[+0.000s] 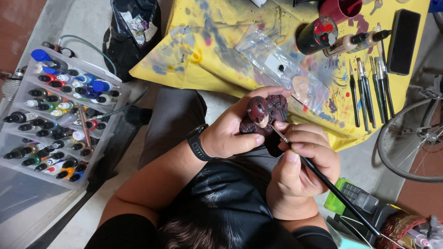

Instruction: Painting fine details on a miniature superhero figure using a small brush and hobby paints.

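Left hand point(230, 131) gripping a dark red figurine point(264, 115), right hand point(300, 168) pinching a thin black brush point(332, 189) at its face, clear plastic bag point(281, 67) beyond on yellow cloth point(217, 50), tray of paint bottles point(60, 115) left.

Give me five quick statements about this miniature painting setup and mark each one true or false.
1. The left hand holds a dark red figurine. True.
2. The right hand holds a pair of scissors. False: it holds a thin black paintbrush, tip at the figurine.
3. The tray of paint bottles sits on the person's right. False: it is on the left side.
4. A row of spare brushes lies on the yellow cloth. True.
5. The left wrist is bare. False: it wears a black watch.
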